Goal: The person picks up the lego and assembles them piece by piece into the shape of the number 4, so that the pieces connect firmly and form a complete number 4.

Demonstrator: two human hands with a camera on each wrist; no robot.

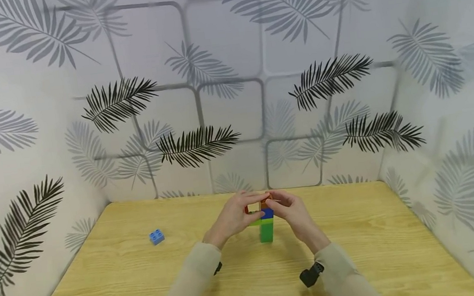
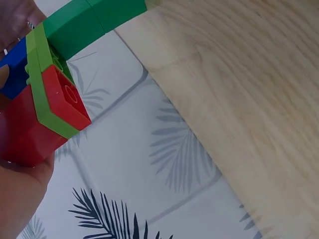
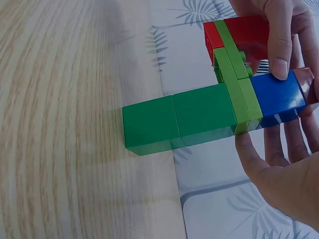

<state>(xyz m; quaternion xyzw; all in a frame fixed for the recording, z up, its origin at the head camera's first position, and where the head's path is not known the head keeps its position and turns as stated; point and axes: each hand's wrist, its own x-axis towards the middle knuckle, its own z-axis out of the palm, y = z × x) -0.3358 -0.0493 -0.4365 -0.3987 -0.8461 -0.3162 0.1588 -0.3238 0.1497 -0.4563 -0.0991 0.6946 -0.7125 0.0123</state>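
Observation:
A tower of toy building bricks stands on the table, with two green bricks (image 3: 204, 114) at its foot. Light-green plates (image 3: 244, 104) lie above them, then a blue brick (image 3: 278, 98) and a reddish-brown brick (image 3: 305, 82) at the top. Red bricks (image 2: 65, 97) sit above and below a light-green plate that juts out to the left. My left hand (image 1: 236, 215) grips the upper tower, its thumb on the blue brick. From the right, my right hand (image 1: 291, 210) holds the top part between thumb and fingers, partly hidden behind the bricks.
A loose blue brick (image 1: 156, 237) with studs up lies on the left of the wooden table (image 1: 125, 285). Leaf-patterned wall covering (image 1: 239, 167) closes off the back and both sides. Dark wrist straps (image 1: 312, 275) show at the sleeves.

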